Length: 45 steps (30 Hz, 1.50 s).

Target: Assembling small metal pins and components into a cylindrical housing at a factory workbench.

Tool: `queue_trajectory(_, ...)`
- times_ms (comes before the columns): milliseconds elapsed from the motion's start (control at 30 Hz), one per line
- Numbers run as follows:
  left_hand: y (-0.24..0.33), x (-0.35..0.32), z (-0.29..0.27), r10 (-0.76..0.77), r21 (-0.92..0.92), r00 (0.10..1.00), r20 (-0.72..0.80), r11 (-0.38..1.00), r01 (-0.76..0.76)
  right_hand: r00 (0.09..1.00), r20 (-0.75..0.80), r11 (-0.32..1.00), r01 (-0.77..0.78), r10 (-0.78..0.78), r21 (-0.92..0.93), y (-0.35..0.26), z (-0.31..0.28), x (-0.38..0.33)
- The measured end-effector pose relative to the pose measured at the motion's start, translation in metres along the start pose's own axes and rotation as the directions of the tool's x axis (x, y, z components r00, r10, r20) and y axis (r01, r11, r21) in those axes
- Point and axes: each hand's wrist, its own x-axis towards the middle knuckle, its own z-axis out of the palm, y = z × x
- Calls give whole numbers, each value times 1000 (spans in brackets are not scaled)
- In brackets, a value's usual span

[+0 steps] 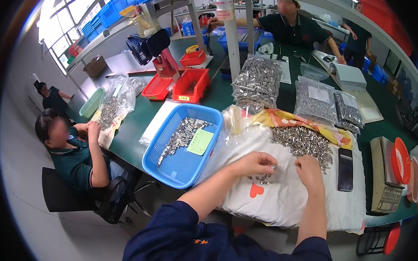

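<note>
My left hand (255, 163) rests on a white cloth (285, 197) with fingers curled around a few small silver metal parts; a few more lie just below it (262, 180). My right hand (309, 172) sits beside it, fingers bent down onto the cloth at the near edge of a heap of the same small metal cylinders (303, 140). Whether the right hand holds any part is hidden. Left of my hands stands a blue plastic basket (171, 168) holding a strip of sorted metal parts (183, 134) and a pale green card (200, 142).
A black phone (345, 169) lies right of the heap; a weighing scale (386, 182) with a red dish stands at the far right. Clear bags of metal parts (257, 81) and red bins (192, 85) lie behind. Other people sit at the left and far side of the green table (135, 128).
</note>
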Motion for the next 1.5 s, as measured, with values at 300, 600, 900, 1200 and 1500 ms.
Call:
queue_trajectory(300,0,0,6,11,30,1000,17,999,-12,997,18,996,-76,77,-50,-3,8,0)
queue_trajectory(600,-4,2,7,22,-33,999,-49,999,-24,989,62,954,-145,134,263,-13,3,1)
queue_trajectory(900,4,0,12,38,-40,990,-138,998,-44,982,177,957,-105,58,270,-19,14,4)
queue_trajectory(1200,1,1,11,95,-143,954,-284,980,-140,996,51,733,-90,76,675,-34,0,6)
queue_trajectory(1500,-4,2,8,97,-136,961,-259,981,-136,993,95,604,-118,69,788,-38,12,6)
